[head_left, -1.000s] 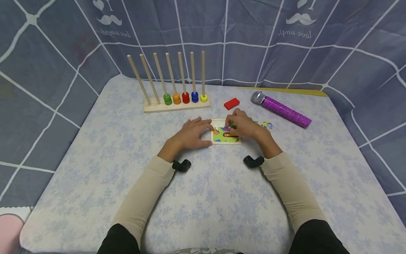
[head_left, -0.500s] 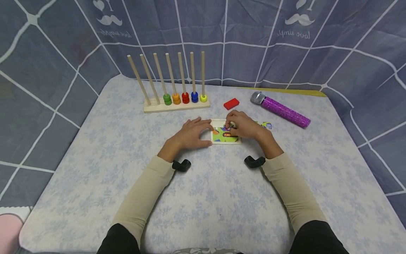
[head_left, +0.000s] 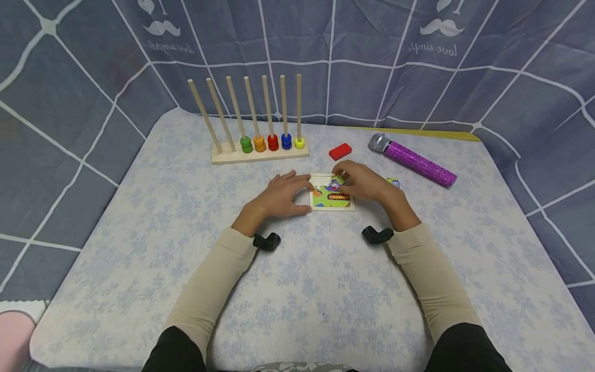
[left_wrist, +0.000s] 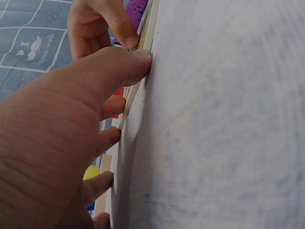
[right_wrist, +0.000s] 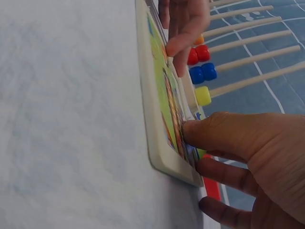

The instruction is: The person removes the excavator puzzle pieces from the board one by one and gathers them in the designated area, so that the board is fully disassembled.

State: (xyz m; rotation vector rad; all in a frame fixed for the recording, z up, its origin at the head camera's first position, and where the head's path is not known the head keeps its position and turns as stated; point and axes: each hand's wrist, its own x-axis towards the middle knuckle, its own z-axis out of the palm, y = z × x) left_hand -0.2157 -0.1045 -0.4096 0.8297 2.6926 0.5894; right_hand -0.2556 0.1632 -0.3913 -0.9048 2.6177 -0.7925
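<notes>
A small wooden picture puzzle (head_left: 331, 200) lies flat on the table, its pale frame round a bright green picture. At its left edge my left hand (head_left: 280, 197) holds the frame between thumb and index finger. The other left fingers are spread on the cloth. Over the puzzle's upper right, my right hand (head_left: 364, 181) has its thumb and fingertips on a colourful puzzle piece (head_left: 338, 180). In the right wrist view the thumb (right_wrist: 205, 132) presses on the picture and partly hides the piece. Another loose piece (head_left: 393, 182) shows beyond the right hand.
Behind the puzzle stands a wooden peg rack (head_left: 260, 155) with coloured beads on several pegs. A red block (head_left: 340, 151) lies to its right. Farther right is a purple glittery microphone (head_left: 418, 163). A patterned curtain (head_left: 297, 41) hangs behind the table (head_left: 297, 299).
My right hand has shifted slightly right and lowered its fingers, and more of the puzzle's upper picture shows. The piece that stood up between the fingers now lies flatter. The left hand stays put.
</notes>
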